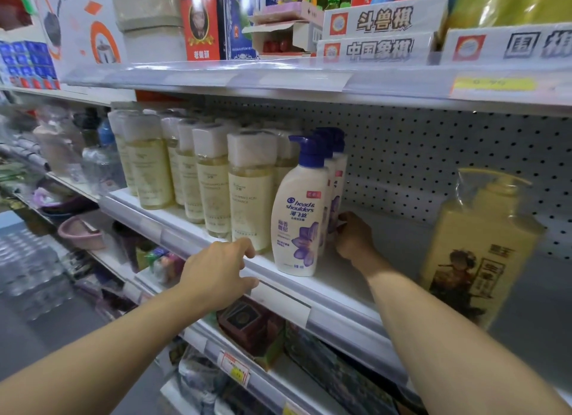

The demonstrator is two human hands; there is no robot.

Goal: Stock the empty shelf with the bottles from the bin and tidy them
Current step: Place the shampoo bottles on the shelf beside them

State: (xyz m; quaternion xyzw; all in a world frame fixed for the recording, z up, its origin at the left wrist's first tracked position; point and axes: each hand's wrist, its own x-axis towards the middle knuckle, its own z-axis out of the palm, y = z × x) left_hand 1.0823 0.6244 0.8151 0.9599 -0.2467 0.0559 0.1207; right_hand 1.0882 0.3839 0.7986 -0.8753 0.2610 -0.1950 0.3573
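Three blue-capped shampoo bottles stand in a row on the white shelf, just right of the shrink-wrapped yellow bottles. Right hand pinches the rearmost shampoo bottle's base. Left hand hovers at the shelf's front edge, fingers loose, holding nothing.

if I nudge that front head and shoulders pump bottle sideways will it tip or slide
The front pump bottle is tall, narrow-based and top-heavy-looking, so a high push probably tips it. Pushed low, it likely slides on the smooth white shelf. It looks full, so fairly heavy.
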